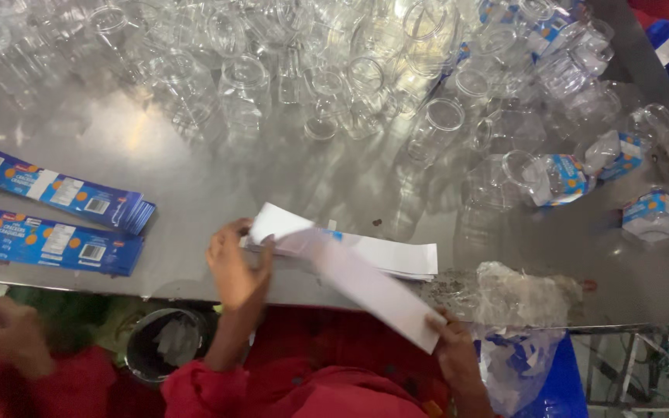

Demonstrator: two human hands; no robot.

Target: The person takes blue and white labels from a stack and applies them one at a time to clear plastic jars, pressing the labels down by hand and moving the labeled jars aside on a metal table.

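Left hand [238, 267] lies flat w/ fingers curled over the near end of a stack of white paper label strips [396, 255] on the shiny steel worktop [156, 147], pressing it down by the worktop's front edge. Right hand [452, 340] is below that edge, pinching the low end of one long white label strip [373, 288] that slants up to the stack; the strip is motion-blurred, so can't tell where it parts from the pile. Right wrist is cut off at the bottom border; both red sleeves only partly in view.

Left side of worktop: two flat bundles of blue labels w/ orange dots [56, 217], the far ends cut by the frame edge. Back of worktop: a crowd of clear plastic jars [334, 85], glare + overlap make single ones hard to pick out. Right: a few jars already wrapped in blue label sleeves [652, 217], some on their sides. Crumpled clear plastic bag [520, 298] hangs over the front edge near the right hand. Under the worktop a dark round bin [166, 352], partly hidden. Bottom left, a blurred hand of another person [9, 333], grip unreadable.
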